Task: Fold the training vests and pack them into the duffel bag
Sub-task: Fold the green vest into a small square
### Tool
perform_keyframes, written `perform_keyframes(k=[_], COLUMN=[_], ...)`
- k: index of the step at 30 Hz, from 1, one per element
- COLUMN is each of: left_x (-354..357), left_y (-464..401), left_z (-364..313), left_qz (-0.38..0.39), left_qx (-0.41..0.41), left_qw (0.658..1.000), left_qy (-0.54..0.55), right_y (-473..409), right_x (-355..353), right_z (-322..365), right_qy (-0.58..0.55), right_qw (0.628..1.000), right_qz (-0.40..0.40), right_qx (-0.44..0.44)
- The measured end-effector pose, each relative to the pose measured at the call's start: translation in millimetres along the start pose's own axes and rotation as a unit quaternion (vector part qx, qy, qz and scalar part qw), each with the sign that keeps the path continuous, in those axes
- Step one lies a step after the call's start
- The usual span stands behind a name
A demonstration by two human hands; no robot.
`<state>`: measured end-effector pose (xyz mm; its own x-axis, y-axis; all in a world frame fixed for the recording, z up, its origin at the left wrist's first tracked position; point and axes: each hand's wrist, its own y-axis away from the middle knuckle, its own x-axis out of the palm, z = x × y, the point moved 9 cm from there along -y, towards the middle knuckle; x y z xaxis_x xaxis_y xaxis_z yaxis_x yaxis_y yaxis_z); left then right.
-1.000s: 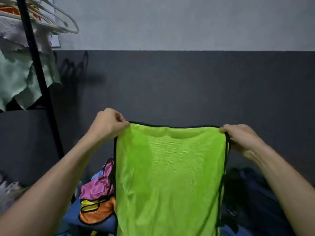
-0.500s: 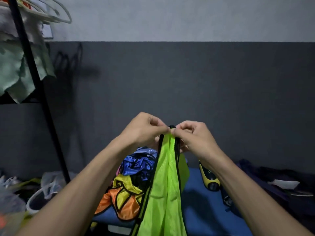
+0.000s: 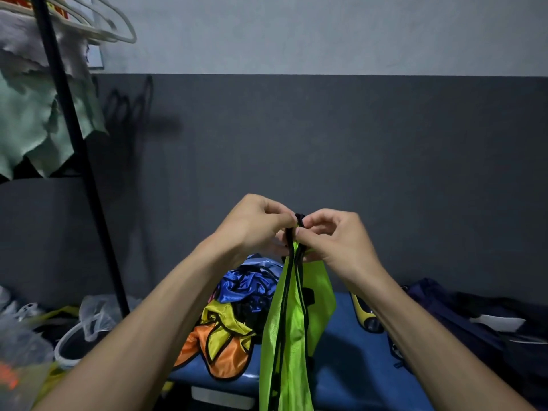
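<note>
since a second ago the lime-green mesh training vest with black trim has gone from spread wide between the hands to gathered into a narrow doubled strip, and the two hands have come together at its top. behind everything stands a wall, pale grey above and dark grey below. the blue padded bench runs across the lower middle, and the vest hangs down in front of its near edge, held up in the air. a dark navy duffel bag slumps at the bench's right end. on the bench's left part lies a heap of blue, yellow and orange satin vests, just left of the hanging strip. a black metal rack pole leans at the far left with pale green cloth draped beside it. the left hand and the right hand are both curled, each pinching the black-edged top of the green vest, fingertips nearly touching. a yellow and black object lies on the bench behind the right forearm.
</note>
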<state>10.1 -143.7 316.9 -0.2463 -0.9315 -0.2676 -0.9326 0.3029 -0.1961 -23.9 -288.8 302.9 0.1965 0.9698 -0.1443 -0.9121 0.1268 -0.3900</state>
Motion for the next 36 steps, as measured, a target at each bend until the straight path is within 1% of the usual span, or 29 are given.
perform_keyframes(k=[4, 7, 11, 13, 15, 17, 19, 21, 24, 26, 28, 30, 32, 36], left_x=[-2.0, -4.3, -3.7, -0.9, 4.3, 6.9, 3.1, -8.7, -28.6, -27.0, -14.9, -1.7, 10.4, 31.1], left_y=[0.0, 0.1, 1.0, 3.4, 7.4, 12.5, 16.7, 19.4, 21.4, 22.8, 26.7, 34.0, 43.2, 50.4], left_z=[-1.7, -1.8, -3.3, -6.5, -10.8, -13.6, -13.5, -10.9, -8.8, -5.6, -1.4, -1.2, -3.6, 3.3], left_qz=[-0.012, -0.021, -0.011, 0.004, 0.035, 0.066, 0.080, 0.061, -0.009, -0.006, 0.027, 0.041, 0.029, -0.028], left_qx=[0.020, 0.025, 0.030, 0.032, 0.037, 0.045, 0.062, 0.094, 0.167, 0.196, 0.200, 0.215, 0.255, 0.328], left_qw=[1.000, 0.999, 0.999, 0.999, 0.999, 0.996, 0.995, 0.992, 0.977, 0.968, 0.964, 0.958, 0.944, 0.893], left_qy=[-0.006, -0.017, -0.013, -0.003, 0.019, 0.037, 0.006, -0.058, -0.130, -0.157, -0.172, -0.183, -0.206, -0.307], right_y=[-4.4, -4.4, 1.3, 3.4, 3.6, 1.8, -1.2, -4.3, -10.5, -16.0, -22.3, -27.8, -30.8, -33.4], right_x=[-4.9, -4.1, -1.9, -3.3, -8.7, -13.7, -17.5, -25.4, -41.6, -49.0, -52.3, -52.8, -51.0, -52.7], right_z=[1.8, 3.1, 8.7, 14.8, 22.5, 26.2, 26.1, 28.1, 39.2, 47.3, 55.4, 64.6, 70.9, 76.3], right_qy=[0.028, 0.042, 0.039, 0.092, 0.154, 0.170, 0.122, 0.056, 0.073, 0.095, 0.124, 0.156, 0.187, 0.213], right_qw=[0.999, 0.999, 0.999, 0.995, 0.985, 0.981, 0.991, 0.996, 0.981, 0.968, 0.957, 0.948, 0.938, 0.931], right_qz=[-0.022, -0.018, -0.007, -0.022, -0.050, -0.048, -0.003, 0.062, 0.176, 0.231, 0.260, 0.273, 0.284, 0.284], right_qx=[-0.006, -0.007, -0.007, -0.031, -0.064, -0.078, -0.058, -0.032, -0.032, -0.032, -0.039, -0.055, -0.069, -0.080])
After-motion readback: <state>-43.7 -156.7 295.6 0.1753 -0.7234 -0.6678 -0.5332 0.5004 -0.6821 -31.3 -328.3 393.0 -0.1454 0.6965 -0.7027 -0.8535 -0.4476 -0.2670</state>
